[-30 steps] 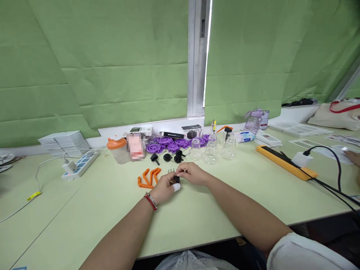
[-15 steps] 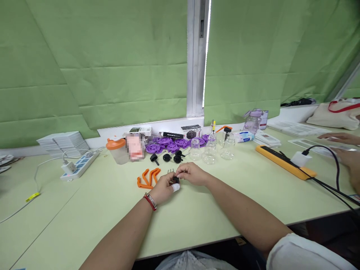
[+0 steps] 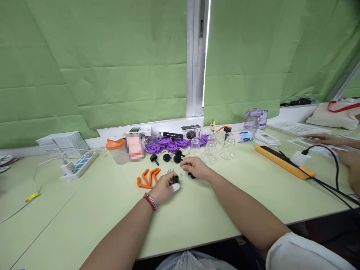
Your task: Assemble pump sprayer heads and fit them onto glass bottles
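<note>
While the left hand pinches a black part, glass jars stand empty.

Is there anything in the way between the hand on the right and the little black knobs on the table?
Nothing visible. The right hand hovers just in front of the small black plastic knobs, with only bare pale green table between them.

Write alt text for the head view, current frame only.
A person's left hand pinches a small black part on a pale green table, while the right hand rests just beyond it beside another small black piece. Behind lie orange clips, purple wheels, clear jars and a white power strip; another person's hands show at far right.
</note>
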Action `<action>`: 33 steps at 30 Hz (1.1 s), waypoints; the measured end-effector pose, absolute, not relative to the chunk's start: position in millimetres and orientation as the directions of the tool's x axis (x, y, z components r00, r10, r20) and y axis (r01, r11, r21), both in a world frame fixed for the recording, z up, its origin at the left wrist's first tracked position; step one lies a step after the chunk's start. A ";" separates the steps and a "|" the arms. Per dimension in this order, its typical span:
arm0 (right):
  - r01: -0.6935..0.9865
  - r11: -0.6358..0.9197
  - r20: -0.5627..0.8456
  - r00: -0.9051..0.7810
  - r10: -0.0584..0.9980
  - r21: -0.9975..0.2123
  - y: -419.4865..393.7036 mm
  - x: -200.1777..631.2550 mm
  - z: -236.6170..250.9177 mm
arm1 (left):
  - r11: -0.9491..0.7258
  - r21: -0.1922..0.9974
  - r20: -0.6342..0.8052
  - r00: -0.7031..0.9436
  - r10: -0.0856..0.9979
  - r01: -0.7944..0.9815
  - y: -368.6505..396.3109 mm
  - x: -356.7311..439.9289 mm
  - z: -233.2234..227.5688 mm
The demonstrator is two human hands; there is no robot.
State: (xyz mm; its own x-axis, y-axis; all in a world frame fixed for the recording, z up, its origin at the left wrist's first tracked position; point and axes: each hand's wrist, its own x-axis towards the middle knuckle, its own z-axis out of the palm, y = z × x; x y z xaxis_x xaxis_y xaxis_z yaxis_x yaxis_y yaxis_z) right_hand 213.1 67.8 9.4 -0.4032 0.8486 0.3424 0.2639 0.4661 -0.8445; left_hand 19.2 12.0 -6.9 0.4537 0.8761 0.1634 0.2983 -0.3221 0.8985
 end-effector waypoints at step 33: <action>0.733 0.381 0.258 -0.283 0.924 -0.563 86.7 242.3 -3.9 | -0.270 0.909 0.115 0.430 0.895 0.317 10.2 18.0 -7.2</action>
State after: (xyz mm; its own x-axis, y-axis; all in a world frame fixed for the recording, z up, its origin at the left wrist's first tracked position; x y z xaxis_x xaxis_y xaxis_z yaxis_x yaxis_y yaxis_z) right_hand 242.3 86.7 -3.9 -0.2826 0.9240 0.2577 0.7329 0.3813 -0.5634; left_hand 18.0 10.2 -7.2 0.4302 0.8953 0.1154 0.3172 -0.2696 0.9092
